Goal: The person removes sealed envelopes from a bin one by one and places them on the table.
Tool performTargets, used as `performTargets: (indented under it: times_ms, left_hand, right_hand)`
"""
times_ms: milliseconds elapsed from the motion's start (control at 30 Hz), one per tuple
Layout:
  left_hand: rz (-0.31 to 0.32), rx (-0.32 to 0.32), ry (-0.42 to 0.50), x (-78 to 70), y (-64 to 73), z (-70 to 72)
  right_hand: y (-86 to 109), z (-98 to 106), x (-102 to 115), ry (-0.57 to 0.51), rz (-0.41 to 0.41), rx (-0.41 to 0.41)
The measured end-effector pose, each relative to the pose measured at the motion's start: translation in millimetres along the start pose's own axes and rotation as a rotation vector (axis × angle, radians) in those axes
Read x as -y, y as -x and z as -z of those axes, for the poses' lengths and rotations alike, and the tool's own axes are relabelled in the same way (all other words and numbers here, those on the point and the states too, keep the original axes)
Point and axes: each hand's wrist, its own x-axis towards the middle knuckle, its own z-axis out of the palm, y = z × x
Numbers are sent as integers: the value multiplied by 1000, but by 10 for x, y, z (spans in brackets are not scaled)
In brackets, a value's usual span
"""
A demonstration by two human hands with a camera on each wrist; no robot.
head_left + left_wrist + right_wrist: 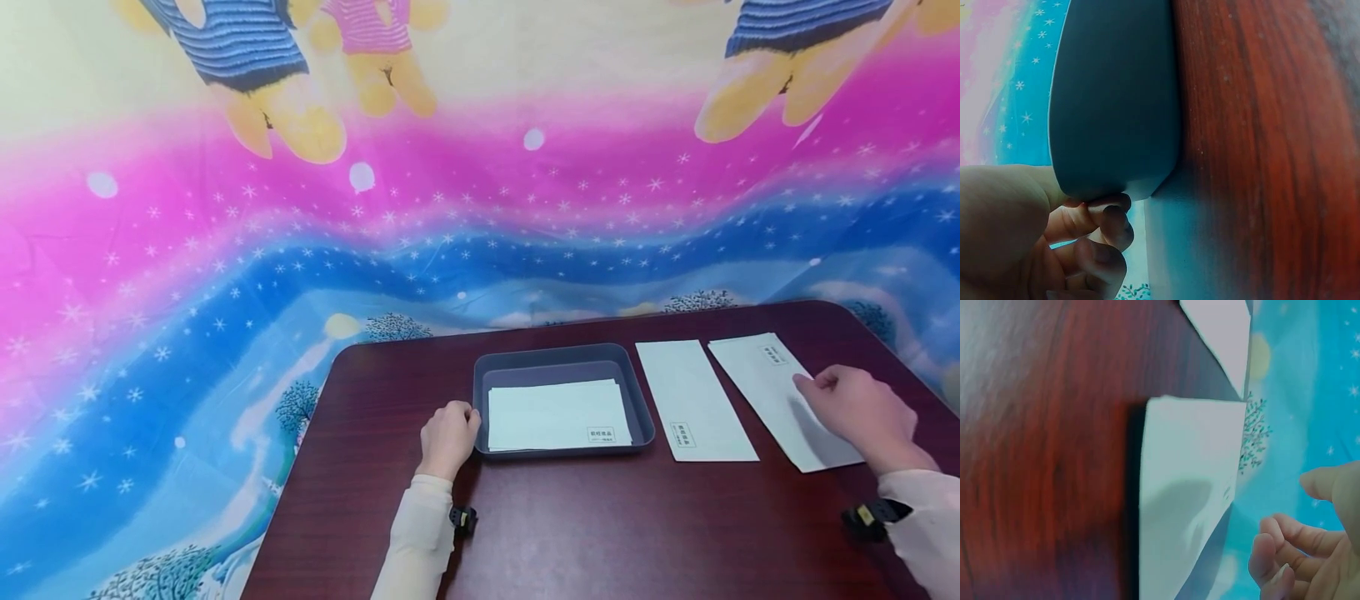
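A dark grey tray [642, 412] stands on the table with white envelopes [551, 410] lying in it, the top one printed in black at its lower right corner. At the tray's left side, my left hand [447, 437] grips the wall, thumb at the rim and fingers curled against the outside, as the left wrist view shows. Over the rightmost white envelope [768, 392] my right hand [862, 412] hovers, holding nothing. Its thumb stands apart from loosely bent fingers in the right wrist view, and its shadow falls on the paper. Another white envelope [693, 400] lies between the tray and that one.
The dark red-brown wooden table [570, 533] has rounded far corners. Behind it hangs a colourful cloth [450, 208] with bears and snowflakes. A black wrist camera [463, 522] sits on the left sleeve, another black camera [873, 518] on the right.
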Motion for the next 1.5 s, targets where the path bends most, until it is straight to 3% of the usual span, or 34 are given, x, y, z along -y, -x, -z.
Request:
performTargets:
  times_ms: [400, 967, 1500]
  left_hand:
    - [-3, -1, 1, -7, 7, 3]
    - [8, 4, 12, 2, 8, 0]
    - [3, 2, 7, 6, 2, -1]
  right_hand:
    - [165, -11, 278, -59, 172, -14]
    - [404, -59, 784, -85, 303, -69]
    - [574, -216, 1177, -87, 398, -50]
